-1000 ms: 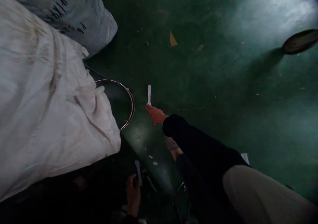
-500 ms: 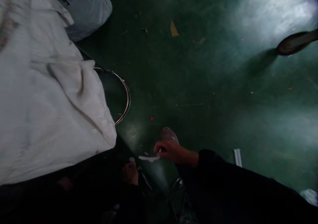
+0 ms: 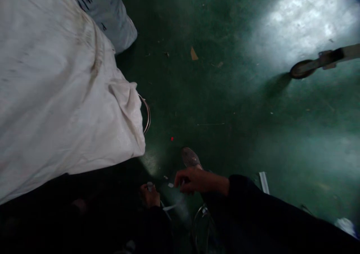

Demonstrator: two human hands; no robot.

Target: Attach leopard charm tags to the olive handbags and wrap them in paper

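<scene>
My left hand (image 3: 151, 196) is closed around a small whitish piece (image 3: 150, 186) whose kind I cannot make out; its top shows above the fingers. To its right hangs my right hand (image 3: 191, 181), fingers bent and parted from the thumb, with nothing clearly visible in them. A thin pale strip (image 3: 170, 208), blurred, shows low between the two hands, apart from the right one. Beyond the right hand is the tip of a shoe (image 3: 190, 157) on the green floor. Deep shadow hides the area around my left arm.
A large white cloth sack (image 3: 70, 96) fills the left, a grey marked bag (image 3: 112, 19) behind it. Wire hoops (image 3: 147, 115) stick out beside the sack. A caster wheel (image 3: 302, 69) stands at right. Red speck (image 3: 172, 138), tan scrap (image 3: 194, 54) and white strip (image 3: 263, 182) lie on the floor.
The pale strip has left my right hand and shows lower, between the hands. The right fingers have parted. The view has shifted, so the sack covers more of the hoops.
</scene>
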